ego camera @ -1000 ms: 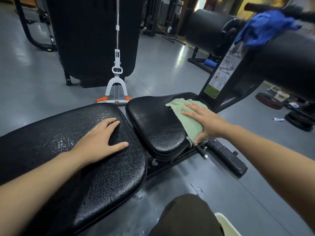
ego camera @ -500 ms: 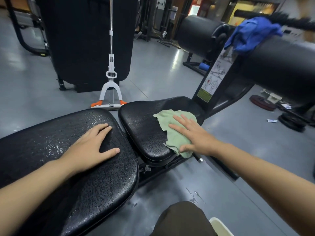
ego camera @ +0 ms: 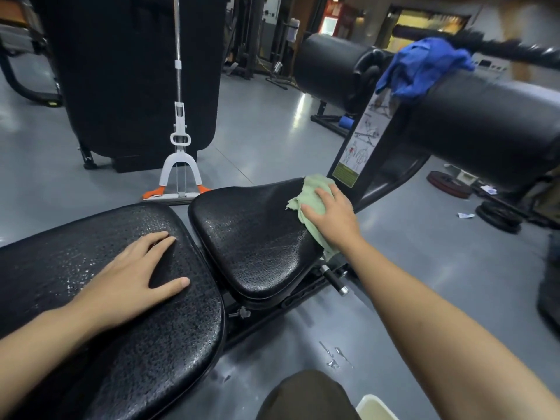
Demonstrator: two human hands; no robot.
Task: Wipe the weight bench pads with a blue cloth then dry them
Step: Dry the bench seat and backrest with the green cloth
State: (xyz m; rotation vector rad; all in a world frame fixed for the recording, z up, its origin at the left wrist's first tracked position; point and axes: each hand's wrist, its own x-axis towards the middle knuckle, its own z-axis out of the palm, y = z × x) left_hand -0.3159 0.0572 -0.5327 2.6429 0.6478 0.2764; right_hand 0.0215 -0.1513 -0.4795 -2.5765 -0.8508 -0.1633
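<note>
My right hand (ego camera: 331, 218) presses a pale green cloth (ego camera: 309, 201) flat against the far right corner of the black seat pad (ego camera: 251, 237), fingers straight. My left hand (ego camera: 133, 271) rests flat on the long black back pad (ego camera: 91, 298), whose surface glistens with droplets. A crumpled blue cloth (ego camera: 421, 68) lies draped on the black roller pad (ego camera: 491, 128) at the upper right, away from both hands.
A white and orange mop (ego camera: 178, 165) stands on the grey floor behind the seat. A second roller pad (ego camera: 330, 68) and a tall black upright pad (ego camera: 136, 71) lie beyond. Weight plates (ego camera: 497, 216) lie on the floor at right. My knee (ego camera: 306, 395) is at the bottom.
My right hand has slid the green cloth from the seat pad's near right side up to its far right corner. My left hand has stayed in place on the back pad.
</note>
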